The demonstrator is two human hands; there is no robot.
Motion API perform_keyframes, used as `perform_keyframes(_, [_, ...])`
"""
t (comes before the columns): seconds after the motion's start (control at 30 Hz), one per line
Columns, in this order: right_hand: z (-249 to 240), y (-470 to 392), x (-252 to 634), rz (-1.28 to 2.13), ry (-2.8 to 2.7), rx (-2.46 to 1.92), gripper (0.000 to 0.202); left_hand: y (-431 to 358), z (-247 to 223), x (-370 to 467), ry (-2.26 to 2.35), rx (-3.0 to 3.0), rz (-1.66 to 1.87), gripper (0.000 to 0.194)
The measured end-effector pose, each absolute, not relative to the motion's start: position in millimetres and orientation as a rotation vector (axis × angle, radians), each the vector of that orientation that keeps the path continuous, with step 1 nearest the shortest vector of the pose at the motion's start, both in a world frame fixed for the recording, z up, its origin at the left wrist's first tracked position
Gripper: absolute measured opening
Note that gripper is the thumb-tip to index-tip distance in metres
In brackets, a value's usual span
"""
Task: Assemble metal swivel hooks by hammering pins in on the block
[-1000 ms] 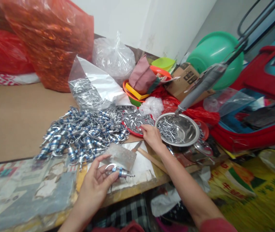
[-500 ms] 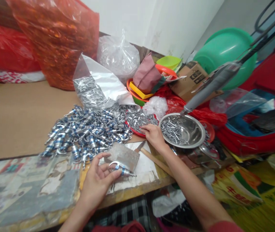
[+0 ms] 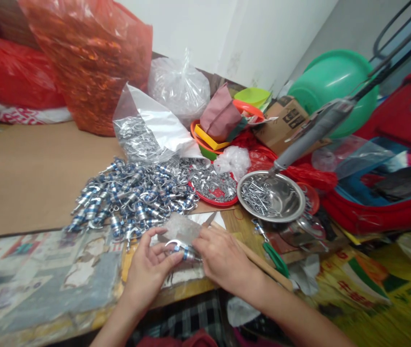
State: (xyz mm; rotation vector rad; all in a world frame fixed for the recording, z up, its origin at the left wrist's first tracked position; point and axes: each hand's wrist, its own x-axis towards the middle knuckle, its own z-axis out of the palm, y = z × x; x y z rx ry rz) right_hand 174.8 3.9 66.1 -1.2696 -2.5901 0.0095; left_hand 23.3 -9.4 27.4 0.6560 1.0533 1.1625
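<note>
My left hand (image 3: 147, 270) is closed on a blue-and-silver hook bolt (image 3: 188, 254), thumb below and fingers behind it, with the pale hook arching up. The bolt's narrow end points right. At that end my right hand (image 3: 225, 255) is bent in a pinch; whatever lies between its fingertips is hidden. Under and behind the bolt rests a grey metal block (image 3: 180, 225), partly covered by both hands. A heap of similar hook bolts (image 3: 136, 193) spreads just beyond my left hand. Farther back, a red dish (image 3: 215, 202) holds small shiny metal pieces.
A steel bowl (image 3: 288, 205) with metal pins stands at the right, under a grey-handled lever tool (image 3: 314, 127). A wooden stick (image 3: 268, 273) and a green handle (image 3: 276, 259) lie near the front edge. Plastic bags (image 3: 100, 72) line the back.
My right hand has come back from the red dish toward me, to the narrow end of the hook bolt. My left hand keeps its hold in nearly the same place.
</note>
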Motion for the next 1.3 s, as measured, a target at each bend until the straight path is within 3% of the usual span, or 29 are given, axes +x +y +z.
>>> perform_keyframes(0.43, [77,31,177,0.397,-2.625,-1.194,0.010,-10,25,23,1.030,0.666,1.158,0.055])
perform_keyframes(0.8, [34,30,161,0.590,-2.198,-1.028,0.012,-11,20,22,1.047,0.693,1.170,0.055])
perform_keyframes(0.97, [40,22,209,0.403,-1.895,-1.351,0.015,-9,18,22,1.068,0.673,1.158,0.056])
perform_keyframes(1.13, [20,6,262,0.281,-2.202,-1.908,0.029,-9,16,21,1.076,0.685,1.154,0.057])
perform_keyframes(1.3, [22,-7,256,0.405,-2.079,-1.779,0.021,-10,17,20,1.074,0.706,1.152,0.056])
